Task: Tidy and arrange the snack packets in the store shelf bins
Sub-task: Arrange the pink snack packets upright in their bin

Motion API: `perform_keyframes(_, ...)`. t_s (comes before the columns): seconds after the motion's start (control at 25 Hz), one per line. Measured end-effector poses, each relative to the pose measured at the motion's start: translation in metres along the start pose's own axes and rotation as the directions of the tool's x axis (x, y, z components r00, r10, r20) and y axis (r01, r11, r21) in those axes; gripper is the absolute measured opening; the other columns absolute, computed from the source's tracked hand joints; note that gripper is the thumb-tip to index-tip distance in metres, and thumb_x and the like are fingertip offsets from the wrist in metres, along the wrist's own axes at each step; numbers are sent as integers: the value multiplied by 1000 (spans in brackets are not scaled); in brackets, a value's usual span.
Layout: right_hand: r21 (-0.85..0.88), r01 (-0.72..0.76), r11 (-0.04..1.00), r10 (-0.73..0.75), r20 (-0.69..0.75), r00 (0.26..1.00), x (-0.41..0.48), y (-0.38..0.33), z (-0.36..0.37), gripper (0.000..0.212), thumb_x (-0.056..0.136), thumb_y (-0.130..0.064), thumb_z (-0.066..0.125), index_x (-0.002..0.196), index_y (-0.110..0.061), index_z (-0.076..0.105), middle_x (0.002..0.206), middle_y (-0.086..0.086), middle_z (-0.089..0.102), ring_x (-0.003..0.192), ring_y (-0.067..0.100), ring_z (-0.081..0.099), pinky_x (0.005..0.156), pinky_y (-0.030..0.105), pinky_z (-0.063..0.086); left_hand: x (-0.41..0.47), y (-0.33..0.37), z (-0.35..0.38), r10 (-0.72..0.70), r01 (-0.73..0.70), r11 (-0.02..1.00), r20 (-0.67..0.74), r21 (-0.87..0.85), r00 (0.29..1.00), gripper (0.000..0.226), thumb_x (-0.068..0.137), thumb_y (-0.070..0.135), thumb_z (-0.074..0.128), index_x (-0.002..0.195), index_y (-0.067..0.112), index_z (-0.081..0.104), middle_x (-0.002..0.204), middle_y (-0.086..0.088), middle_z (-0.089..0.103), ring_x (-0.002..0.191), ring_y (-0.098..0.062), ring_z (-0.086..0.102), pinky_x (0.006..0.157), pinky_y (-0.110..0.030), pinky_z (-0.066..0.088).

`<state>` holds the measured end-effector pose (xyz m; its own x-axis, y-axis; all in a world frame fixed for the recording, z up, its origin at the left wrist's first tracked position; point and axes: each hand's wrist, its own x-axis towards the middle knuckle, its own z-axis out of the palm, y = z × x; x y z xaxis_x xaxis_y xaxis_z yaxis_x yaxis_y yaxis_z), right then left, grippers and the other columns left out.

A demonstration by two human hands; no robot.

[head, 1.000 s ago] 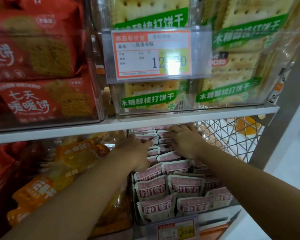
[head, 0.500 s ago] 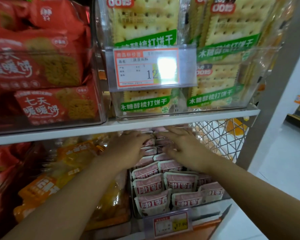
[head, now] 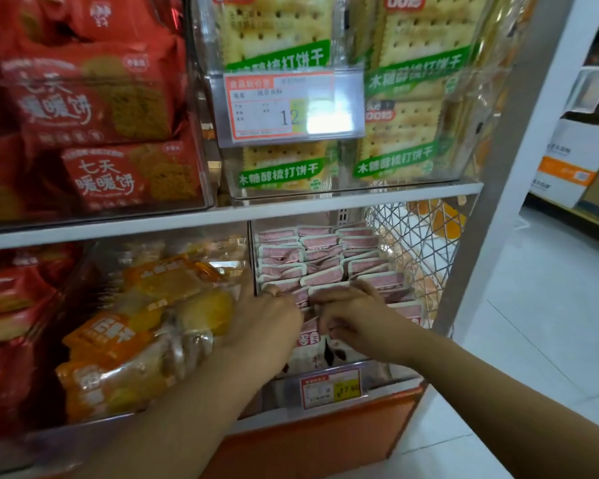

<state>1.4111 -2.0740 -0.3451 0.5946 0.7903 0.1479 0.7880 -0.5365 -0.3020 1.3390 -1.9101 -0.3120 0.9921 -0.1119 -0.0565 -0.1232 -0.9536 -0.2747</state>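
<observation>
Orange packets [head: 146, 326] sit untouched in the left bin. The left hand [head: 270, 326] braces the pink packets [head: 281, 254] in the clear bin [head: 252, 250]; I cannot tell its grip. The right hand [head: 357, 319] pinches a near packet's top, probably to stand it upright like the neat far rows.

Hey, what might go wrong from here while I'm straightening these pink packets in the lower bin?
The pink packets stand in tight rows. With the right hand pinching front ones beside the left hand, a tug may tip the rows behind forward. Both wrists hang just above the lower price tag clipped on the bin's front, so a dip could knock it loose.
</observation>
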Motion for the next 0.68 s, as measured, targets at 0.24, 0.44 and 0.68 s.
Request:
perform_keyframes(0.24, 401, -89, 912, 201, -248, 948, -34, -10, -33, 15, 84, -15, 66, 80, -26, 57, 109, -9, 62, 101, 3, 56, 84, 18, 46, -12, 2, -14, -11, 11, 1000, -36, -13, 999, 38, 87, 30, 59, 125, 34, 53, 132, 7, 47, 128, -18, 38, 111, -57, 3)
perform_keyframes(0.44, 515, -319, 795, 562, -430, 707, -100, 0, -42, 14, 89, -15, 58, 87, -28, 65, 90, -16, 67, 87, -3, 61, 72, 10, 44, -5, 33, -26, 99, -151, 950, -197, -275, 975, 43, 93, 46, 47, 135, 37, 41, 141, 16, 38, 132, -12, 34, 117, -47, 6)
perform_keyframes(0.68, 236, -515, 824, 558, -184, 809, -117, 10, -21, 29, 93, -21, 53, 119, -33, 58, 116, -18, 57, 85, 1, 55, 76, 11, 43, 47, 78, 2, 162, -205, 925, -156, -321, 974, 47, 95, 51, 38, 139, 34, 38, 145, 10, 32, 133, -18, 31, 112, -43, 18)
